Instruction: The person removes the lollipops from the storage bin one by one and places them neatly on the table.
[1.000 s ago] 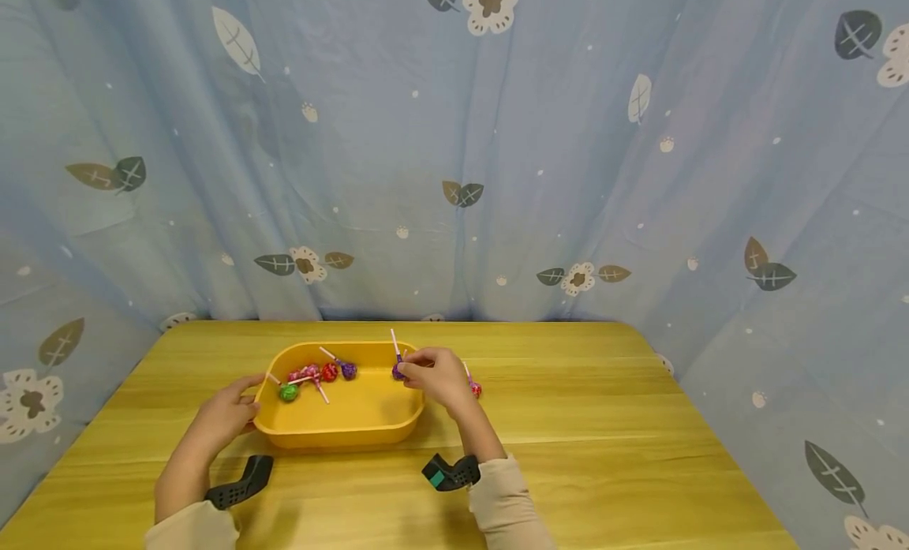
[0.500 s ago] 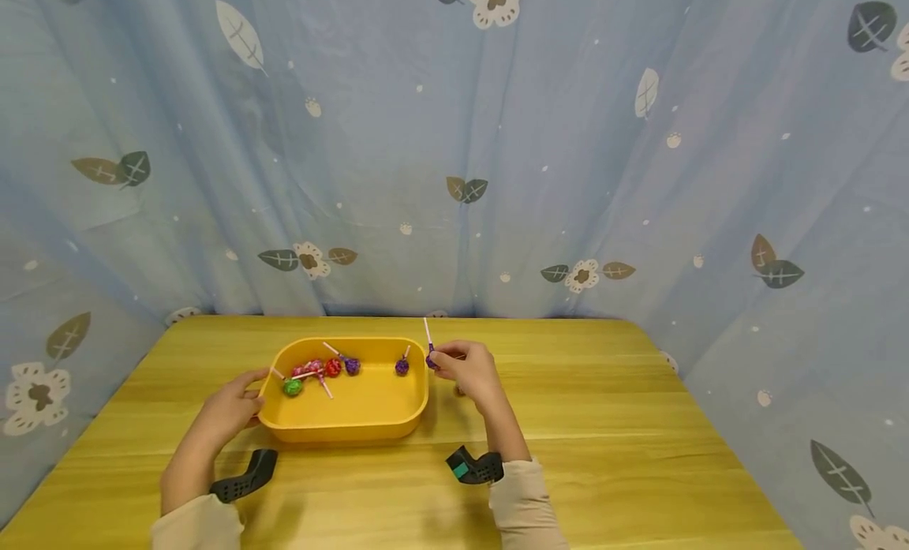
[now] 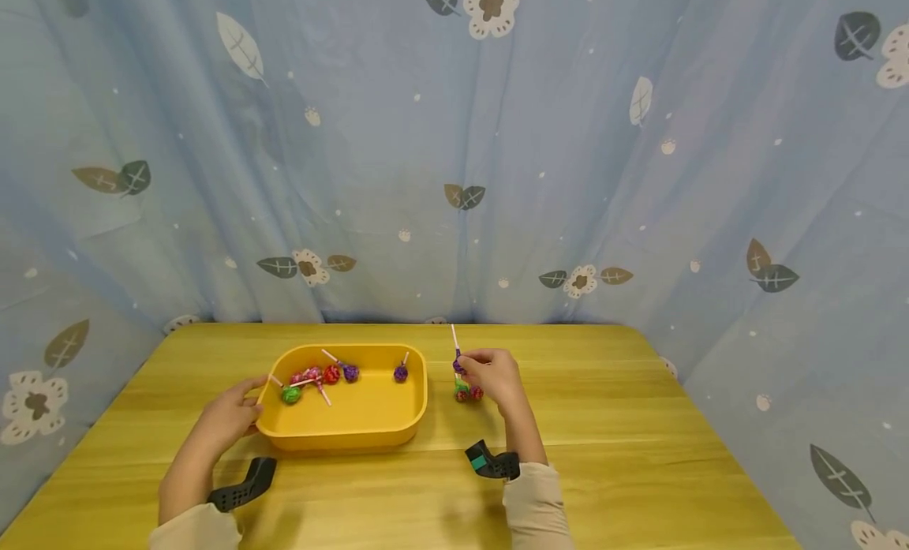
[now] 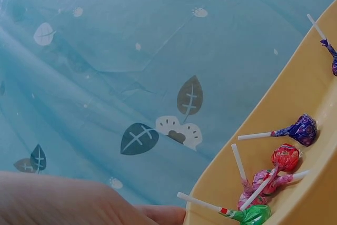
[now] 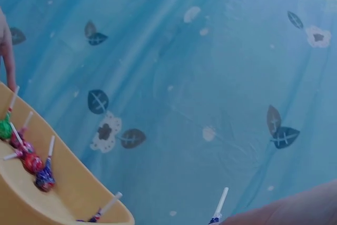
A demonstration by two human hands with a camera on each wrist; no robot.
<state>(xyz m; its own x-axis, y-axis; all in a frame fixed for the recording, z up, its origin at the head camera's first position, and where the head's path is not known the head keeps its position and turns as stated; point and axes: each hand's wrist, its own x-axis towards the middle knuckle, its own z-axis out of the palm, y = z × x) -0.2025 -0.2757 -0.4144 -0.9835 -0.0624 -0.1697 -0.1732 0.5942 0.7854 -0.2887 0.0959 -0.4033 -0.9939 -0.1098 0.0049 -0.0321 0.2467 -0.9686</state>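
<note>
In the head view my left hand (image 3: 226, 417) rests against the outer left end of a yellow plastic tray (image 3: 341, 439), fingers at its rim. Inside the tray lie a green lollipop (image 3: 290, 394), several pink and red ones bunched beside it, a purple lollipop (image 3: 350, 373) and another purple lollipop (image 3: 401, 373) near the right end. My right hand (image 3: 497, 375) pinches a purple-wrapped lollipop (image 3: 458, 366) by its head, stick pointing up, to the right of the tray. Below it a green-and-red lollipop (image 3: 461, 393) and a red lollipop (image 3: 476, 393) lie on the table.
The wooden table (image 3: 611, 439) reaches back to a blue curtain (image 3: 554, 155) with leaf and flower prints. A black wrist mount (image 3: 245, 485) sits on the left forearm, and another black mount (image 3: 493, 462) on the right one.
My right hand has carried the purple lollipop from above the tray's right end, rightward past the rim, to over the lollipops on the table. My left hand stays at the tray.
</note>
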